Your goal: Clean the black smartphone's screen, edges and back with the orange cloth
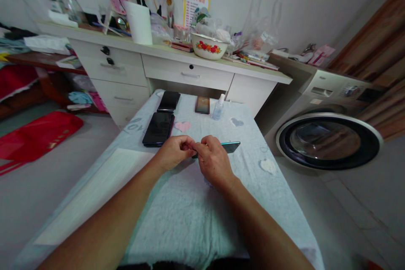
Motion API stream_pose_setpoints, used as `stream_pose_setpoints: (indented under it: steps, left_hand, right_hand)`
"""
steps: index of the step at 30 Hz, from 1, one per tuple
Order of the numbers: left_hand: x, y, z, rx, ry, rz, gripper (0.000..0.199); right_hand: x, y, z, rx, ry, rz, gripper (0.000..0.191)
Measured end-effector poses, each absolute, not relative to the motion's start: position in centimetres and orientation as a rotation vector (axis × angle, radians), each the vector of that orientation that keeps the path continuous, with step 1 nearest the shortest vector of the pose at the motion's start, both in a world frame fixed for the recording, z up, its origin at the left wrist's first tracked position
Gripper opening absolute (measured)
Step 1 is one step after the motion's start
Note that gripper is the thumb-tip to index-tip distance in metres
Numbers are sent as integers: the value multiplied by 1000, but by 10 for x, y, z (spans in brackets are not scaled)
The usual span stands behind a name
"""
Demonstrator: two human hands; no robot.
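A thin dark phone (231, 147) with a teal edge is tilted nearly edge-on above the cloth-covered table. My right hand (213, 159) is closed around it and covers its middle. At the phone's left end, the fingertips of my left hand (176, 151) are pinched together, close against my right fingers. Whatever lies between those left fingertips is hidden or too small to name. Just beyond my left hand, a black phone (158, 128) lies flat, with another black phone (169, 101) behind it.
A clear spray bottle (218, 108) stands at the table's far side beside a small brown-framed rectangle (202, 105). A long pale board (95, 194) lies along the left edge. Behind is a white drawer desk (190, 75); a washing machine (325, 135) stands right.
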State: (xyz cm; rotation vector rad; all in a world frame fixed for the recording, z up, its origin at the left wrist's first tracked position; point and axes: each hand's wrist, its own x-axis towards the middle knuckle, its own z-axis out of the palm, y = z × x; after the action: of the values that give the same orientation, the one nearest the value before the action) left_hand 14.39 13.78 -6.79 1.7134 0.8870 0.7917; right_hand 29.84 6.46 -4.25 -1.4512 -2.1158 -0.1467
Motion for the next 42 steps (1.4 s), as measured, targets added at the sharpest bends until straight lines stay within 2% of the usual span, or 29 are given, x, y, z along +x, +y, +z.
stream_pose_setpoints:
  steps: [7,42]
  left_hand:
    - [146,135,-65,1684,934,793,16]
    - [147,136,-66,1732,913,811,15]
  right_hand:
    - [311,64,-39,-1516,-2042,-131,24]
    - [305,64,-41,-1490,-2067,-146,25]
